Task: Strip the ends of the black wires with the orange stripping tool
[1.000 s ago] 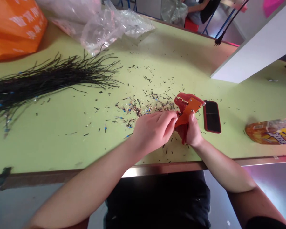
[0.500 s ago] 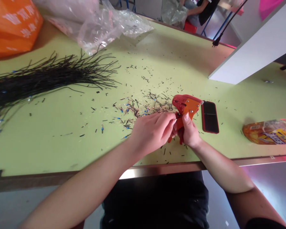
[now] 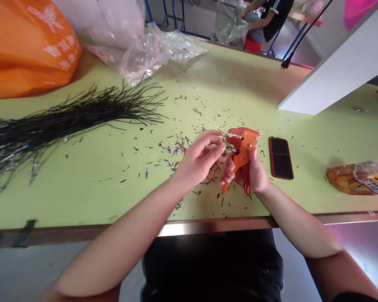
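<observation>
My right hand is wrapped round the handles of an orange and red wire stripper. The tool stands tilted over the table, its jaws facing left and parted. Just left of the jaws is my left hand, back upward, with thumb and forefinger brought together in a pinch. Whatever lies between those fingertips is too small to make out. Beneath both hands spreads a litter of short black wire offcuts with coppery strands and blue-banded bits. A thick bundle of black wires lies at the left, its loose ends fanned to the right.
Right of the tool lies a red-edged phone, and farther right an orange snack packet. An orange bag and clear plastic bags stand at the back left. A white panel rises at right. Another person sits beyond the table.
My left hand has drawn back leftward from the stripper, which it was touching before. The stripper's jaws now show apart. The view has shifted slightly, bringing the whole phone into sight.
</observation>
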`<action>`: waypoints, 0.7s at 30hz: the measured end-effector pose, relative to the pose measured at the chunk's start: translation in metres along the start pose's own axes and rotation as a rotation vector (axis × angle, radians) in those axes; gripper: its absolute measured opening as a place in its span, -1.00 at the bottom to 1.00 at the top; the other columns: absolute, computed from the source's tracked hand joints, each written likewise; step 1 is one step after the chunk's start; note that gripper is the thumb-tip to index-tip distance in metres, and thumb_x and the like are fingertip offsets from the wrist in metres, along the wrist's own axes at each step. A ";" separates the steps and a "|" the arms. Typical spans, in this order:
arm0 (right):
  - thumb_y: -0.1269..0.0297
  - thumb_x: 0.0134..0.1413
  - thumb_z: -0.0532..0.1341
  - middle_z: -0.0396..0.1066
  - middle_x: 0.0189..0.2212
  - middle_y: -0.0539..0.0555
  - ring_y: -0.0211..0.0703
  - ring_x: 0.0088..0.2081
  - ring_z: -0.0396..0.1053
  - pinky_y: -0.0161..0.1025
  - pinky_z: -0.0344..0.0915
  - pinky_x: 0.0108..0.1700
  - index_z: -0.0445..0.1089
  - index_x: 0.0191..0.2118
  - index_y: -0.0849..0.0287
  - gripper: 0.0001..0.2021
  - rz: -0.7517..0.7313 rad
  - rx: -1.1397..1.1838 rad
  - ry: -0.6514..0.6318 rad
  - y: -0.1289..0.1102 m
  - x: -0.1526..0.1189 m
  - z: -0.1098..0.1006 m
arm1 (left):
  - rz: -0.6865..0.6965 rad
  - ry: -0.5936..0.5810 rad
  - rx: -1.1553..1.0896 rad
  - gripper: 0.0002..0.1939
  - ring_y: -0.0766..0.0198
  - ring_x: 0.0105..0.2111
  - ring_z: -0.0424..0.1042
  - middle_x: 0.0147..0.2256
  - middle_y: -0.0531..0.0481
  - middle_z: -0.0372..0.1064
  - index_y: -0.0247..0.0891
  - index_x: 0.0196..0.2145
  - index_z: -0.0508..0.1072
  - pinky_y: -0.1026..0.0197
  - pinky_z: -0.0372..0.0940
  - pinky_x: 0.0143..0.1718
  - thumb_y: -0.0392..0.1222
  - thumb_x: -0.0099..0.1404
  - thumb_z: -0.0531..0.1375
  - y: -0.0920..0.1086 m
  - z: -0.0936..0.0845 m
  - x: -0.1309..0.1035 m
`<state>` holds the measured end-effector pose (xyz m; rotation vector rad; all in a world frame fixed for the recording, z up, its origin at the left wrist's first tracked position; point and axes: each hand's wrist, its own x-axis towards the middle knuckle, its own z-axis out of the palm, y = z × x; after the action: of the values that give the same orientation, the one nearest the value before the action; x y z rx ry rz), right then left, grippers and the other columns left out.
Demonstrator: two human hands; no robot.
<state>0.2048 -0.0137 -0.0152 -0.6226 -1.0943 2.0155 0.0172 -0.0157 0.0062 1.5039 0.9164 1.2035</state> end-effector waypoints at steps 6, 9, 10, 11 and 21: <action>-0.45 0.25 0.09 0.57 -0.30 0.17 -0.04 -0.25 0.58 -0.07 0.56 -0.10 0.53 -0.03 0.20 -0.27 0.078 -0.051 -0.059 0.016 -0.003 -0.007 | -0.290 -0.182 -0.308 -0.78 0.44 -0.73 0.29 -0.52 0.17 0.29 -0.18 -0.26 0.40 0.33 0.18 -0.74 -0.01 0.41 0.29 -0.010 0.010 -0.002; -0.43 0.23 0.16 0.59 -0.22 0.20 0.03 -0.13 0.59 -0.01 0.56 -0.02 0.49 0.07 0.19 -0.28 0.106 -0.030 -0.097 0.017 -0.004 -0.005 | -0.246 -0.100 -0.297 -0.73 0.48 -0.74 0.22 -0.56 0.20 0.25 -0.17 -0.24 0.41 0.35 0.14 -0.75 0.06 0.42 0.29 -0.013 0.012 -0.004; -0.40 0.22 0.19 0.60 -0.18 0.21 0.05 -0.08 0.59 0.01 0.55 0.01 0.49 0.08 0.18 -0.30 0.111 -0.018 -0.108 0.016 -0.005 -0.004 | -0.208 -0.071 -0.277 -0.72 0.49 -0.73 0.19 -0.57 0.21 0.22 -0.16 -0.24 0.41 0.36 0.14 -0.74 0.08 0.42 0.29 -0.014 0.012 -0.005; -0.37 0.22 0.23 0.60 -0.14 0.22 0.07 -0.04 0.58 0.03 0.54 0.05 0.48 0.10 0.16 -0.33 0.115 -0.004 -0.117 0.016 -0.005 -0.003 | -0.165 -0.043 -0.255 -0.71 0.49 -0.72 0.16 -0.58 0.21 0.20 -0.16 -0.25 0.40 0.36 0.13 -0.73 0.10 0.43 0.28 -0.015 0.012 -0.005; -0.05 0.37 0.28 0.54 0.12 0.22 0.03 0.16 0.48 0.06 0.35 0.28 0.50 0.14 0.15 -0.57 0.170 -0.224 -0.163 0.006 -0.007 -0.008 | -0.060 0.103 -0.146 -0.64 0.42 -0.66 0.25 -0.49 0.13 0.29 -0.13 -0.22 0.42 0.26 0.24 -0.69 0.23 0.44 0.24 -0.030 0.002 0.001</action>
<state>0.2127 -0.0176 -0.0241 -0.6946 -1.4203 2.1351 0.0201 -0.0073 -0.0227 1.2997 0.9151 1.2853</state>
